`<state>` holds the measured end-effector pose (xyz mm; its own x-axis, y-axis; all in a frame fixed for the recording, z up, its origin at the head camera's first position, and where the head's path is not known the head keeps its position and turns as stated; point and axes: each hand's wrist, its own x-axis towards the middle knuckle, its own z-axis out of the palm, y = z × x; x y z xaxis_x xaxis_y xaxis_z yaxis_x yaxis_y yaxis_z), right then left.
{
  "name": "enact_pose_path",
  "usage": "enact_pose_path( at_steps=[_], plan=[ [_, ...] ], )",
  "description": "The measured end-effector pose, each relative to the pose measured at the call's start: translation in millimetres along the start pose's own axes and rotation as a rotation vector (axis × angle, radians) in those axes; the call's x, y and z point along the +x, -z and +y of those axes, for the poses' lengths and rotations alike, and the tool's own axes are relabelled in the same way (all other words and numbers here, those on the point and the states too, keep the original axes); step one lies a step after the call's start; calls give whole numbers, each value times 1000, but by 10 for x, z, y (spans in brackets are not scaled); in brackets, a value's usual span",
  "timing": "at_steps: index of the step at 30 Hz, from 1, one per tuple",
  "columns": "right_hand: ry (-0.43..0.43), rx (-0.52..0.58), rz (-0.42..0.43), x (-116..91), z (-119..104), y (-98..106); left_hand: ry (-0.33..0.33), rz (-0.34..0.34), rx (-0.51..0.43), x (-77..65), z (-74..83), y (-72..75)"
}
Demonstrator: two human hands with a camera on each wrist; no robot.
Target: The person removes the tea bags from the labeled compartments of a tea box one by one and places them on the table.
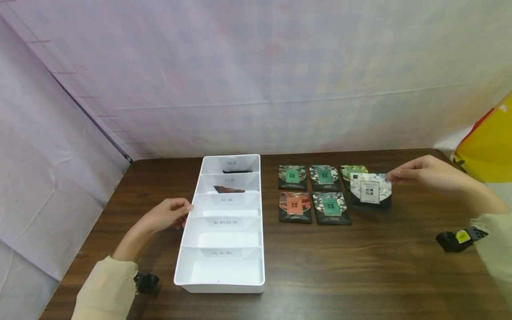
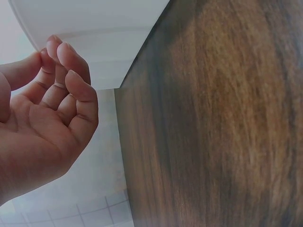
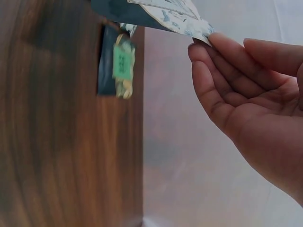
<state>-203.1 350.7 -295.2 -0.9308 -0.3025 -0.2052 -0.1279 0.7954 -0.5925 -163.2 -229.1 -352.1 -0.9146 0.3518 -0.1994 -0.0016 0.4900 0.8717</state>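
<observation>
My right hand (image 1: 430, 173) pinches the upper right corner of a white-and-black tea sachet (image 1: 372, 189), held up over the table; its pale printed front (image 3: 177, 16) also shows in the right wrist view. Partly behind it lies a sachet with a yellow-green print (image 1: 354, 170). At the left, my left hand (image 1: 166, 215) grips the left rim of a white divided box (image 1: 220, 288), thumb on the rim and fingers curled against the outside. A dark sachet (image 1: 237, 171) stands in the farthest compartment, and a reddish-brown one (image 1: 228, 190) in the second.
Left of the held sachet lie a green sachet (image 1: 292, 177), two green-and-white sachets (image 1: 325, 177) (image 1: 331, 207) and a red-orange sachet (image 1: 295, 206), in two rows on the brown wooden table (image 1: 340, 275). A pale curtain (image 1: 280, 89) hangs behind the table's far edge.
</observation>
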Motion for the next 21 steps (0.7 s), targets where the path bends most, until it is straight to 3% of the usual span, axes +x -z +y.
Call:
enact_pose_path(
  at_steps=[9,21],
  plan=[
    [-33,28,-29,-77,240,-25,-10,-4,-4,-1,2,1],
    [-15,85,-62,35,370,-211,-15,-6,-23,7,-28,2]
  ],
)
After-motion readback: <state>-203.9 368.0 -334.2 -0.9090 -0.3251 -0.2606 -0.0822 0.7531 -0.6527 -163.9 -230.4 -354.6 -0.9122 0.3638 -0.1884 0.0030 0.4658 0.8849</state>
